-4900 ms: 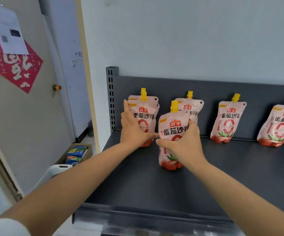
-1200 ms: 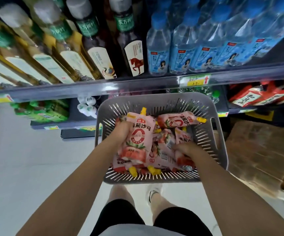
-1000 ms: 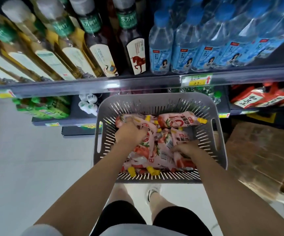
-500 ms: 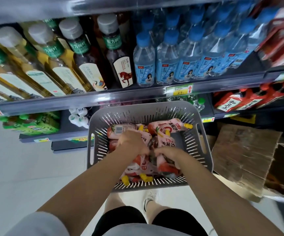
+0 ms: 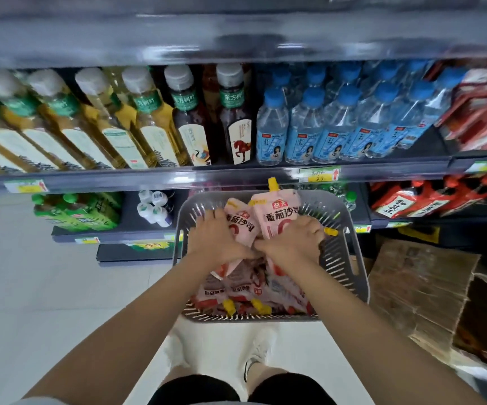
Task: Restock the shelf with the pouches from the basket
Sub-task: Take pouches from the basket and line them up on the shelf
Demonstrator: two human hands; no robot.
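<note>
A grey slotted basket (image 5: 344, 258) stands on the floor below me, holding several pink spouted pouches (image 5: 245, 290). My left hand (image 5: 216, 241) grips one pink pouch (image 5: 241, 226) by its lower part and holds it upright over the basket. My right hand (image 5: 293, 241) grips a second pink pouch (image 5: 280, 213) with a yellow cap, also upright. The two hands touch at the middle of the basket. The shelf being restocked is out of view.
Behind the basket stand shelves with tea bottles (image 5: 137, 124), water bottles (image 5: 336, 127), red packets (image 5: 429, 197) and green cartons (image 5: 75, 211). Flattened cardboard (image 5: 420, 290) lies right of the basket. My feet (image 5: 254, 355) stand just in front of it on the pale floor.
Both hands went from rummaging among the lying pouches to each lifting one pouch upright above the pile. The view has tilted upward, showing more of the shelves.
</note>
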